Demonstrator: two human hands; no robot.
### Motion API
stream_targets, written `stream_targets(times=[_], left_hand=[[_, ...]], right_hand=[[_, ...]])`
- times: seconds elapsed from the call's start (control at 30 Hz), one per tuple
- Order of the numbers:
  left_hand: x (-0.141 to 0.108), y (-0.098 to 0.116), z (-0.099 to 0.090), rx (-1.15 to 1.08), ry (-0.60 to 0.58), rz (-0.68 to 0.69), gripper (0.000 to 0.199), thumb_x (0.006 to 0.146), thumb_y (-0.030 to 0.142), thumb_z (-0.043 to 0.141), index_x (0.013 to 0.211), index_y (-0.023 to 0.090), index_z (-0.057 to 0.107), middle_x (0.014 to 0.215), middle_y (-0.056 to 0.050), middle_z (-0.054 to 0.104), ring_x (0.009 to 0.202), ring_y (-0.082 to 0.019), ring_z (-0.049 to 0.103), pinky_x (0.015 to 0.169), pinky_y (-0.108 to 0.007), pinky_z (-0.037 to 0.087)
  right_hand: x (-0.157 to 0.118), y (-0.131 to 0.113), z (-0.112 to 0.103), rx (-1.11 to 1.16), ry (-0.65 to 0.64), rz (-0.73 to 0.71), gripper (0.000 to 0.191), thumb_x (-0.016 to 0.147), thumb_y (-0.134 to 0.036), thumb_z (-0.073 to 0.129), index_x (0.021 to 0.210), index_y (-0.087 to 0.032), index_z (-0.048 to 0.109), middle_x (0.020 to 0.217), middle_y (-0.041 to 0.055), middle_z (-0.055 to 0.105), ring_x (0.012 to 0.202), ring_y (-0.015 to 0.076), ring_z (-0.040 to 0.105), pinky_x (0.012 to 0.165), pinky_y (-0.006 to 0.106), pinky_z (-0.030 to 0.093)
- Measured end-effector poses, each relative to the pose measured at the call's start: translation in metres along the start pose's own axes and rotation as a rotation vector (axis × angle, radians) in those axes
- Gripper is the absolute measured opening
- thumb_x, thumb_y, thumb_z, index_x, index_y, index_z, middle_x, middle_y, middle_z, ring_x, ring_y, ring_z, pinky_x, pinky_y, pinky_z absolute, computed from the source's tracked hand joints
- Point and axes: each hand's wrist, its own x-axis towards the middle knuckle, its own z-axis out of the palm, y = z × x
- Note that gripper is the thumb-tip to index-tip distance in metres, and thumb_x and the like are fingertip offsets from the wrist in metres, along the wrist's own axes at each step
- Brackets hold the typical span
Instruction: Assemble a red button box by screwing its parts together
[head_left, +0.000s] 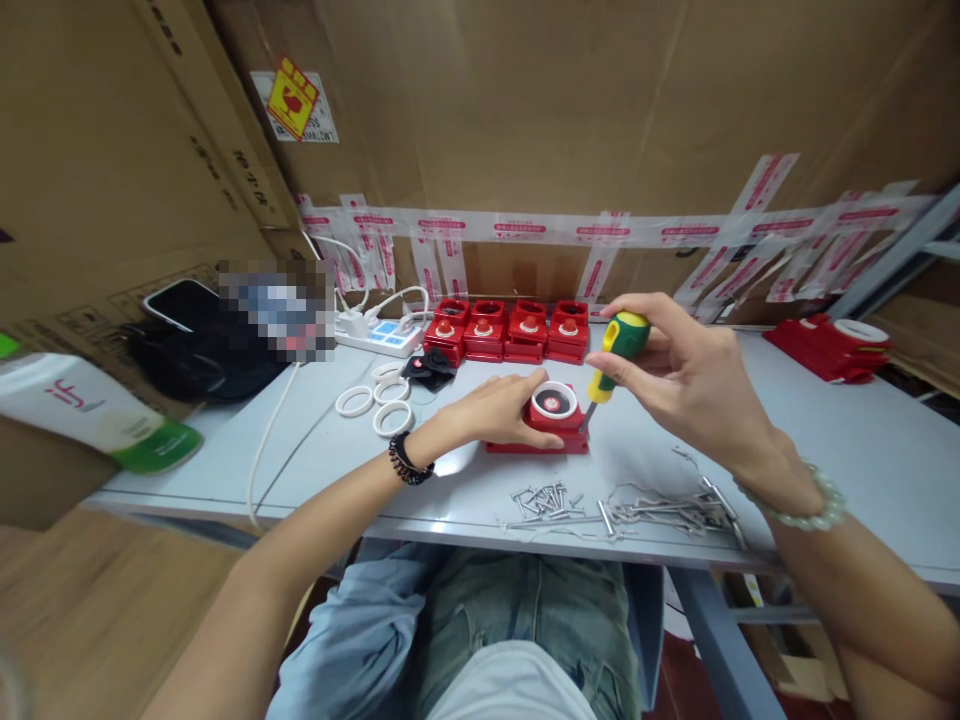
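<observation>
My left hand [512, 412] is wrapped over the left side of a red box-shaped device [576, 440] on the table, pressing it down. A white ring [555, 387] surrounds a dark round centre on its top. In my right hand [686, 375] is a screwdriver [628, 336] with a green and yellow handle, held tilted. Its metal shaft reaches down to the right side of the red device; the tip's exact contact is hard to see. Loose screws [546, 500] lie in front of the device, near several metal rods with cords [667, 508].
Several red devices [485, 331] stand in a row at the back, beside a white power strip [379, 333]. White rings [392, 418] and a small black pouch [430, 369] lie left. Another red device [829, 347] is far right. A white-green tube [97, 410] stands at the left edge.
</observation>
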Motion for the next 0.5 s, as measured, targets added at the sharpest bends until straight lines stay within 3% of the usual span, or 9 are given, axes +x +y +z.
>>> stream_targets(times=[0.13,0.33,0.5], left_hand=[[0.0,0.003,-0.002,-0.015,-0.005,-0.006,0.057,0.074,0.065,0.066,0.105,0.021,0.046,0.099,-0.009,0.067,0.087,-0.027,0.064,0.068,-0.033,0.043],[0.0,0.004,-0.005,-0.024,-0.016,0.005,0.058,0.074,0.065,0.065,0.106,0.021,0.046,0.1,-0.009,0.066,0.088,-0.029,0.064,0.068,-0.033,0.045],[0.001,0.002,-0.003,-0.01,-0.019,0.008,0.059,0.074,0.066,0.066,0.106,0.021,0.046,0.099,-0.009,0.067,0.088,-0.028,0.064,0.069,-0.034,0.045]], right_hand=[[-0.003,-0.001,0.002,-0.076,0.043,0.006,0.035,0.081,-0.036,0.072,0.11,-0.025,0.057,0.075,-0.0022,0.065,0.059,0.0142,0.064,0.056,0.027,0.054],[-0.004,0.005,0.001,0.093,0.028,-0.037,0.036,0.079,-0.038,0.074,0.109,-0.025,0.058,0.077,-0.0034,0.063,0.061,0.0127,0.065,0.059,0.026,0.059],[-0.005,0.0,-0.008,0.048,0.188,-0.16,0.038,0.077,-0.036,0.077,0.111,-0.03,0.059,0.098,0.0017,0.064,0.073,0.0162,0.066,0.065,0.031,0.061]])
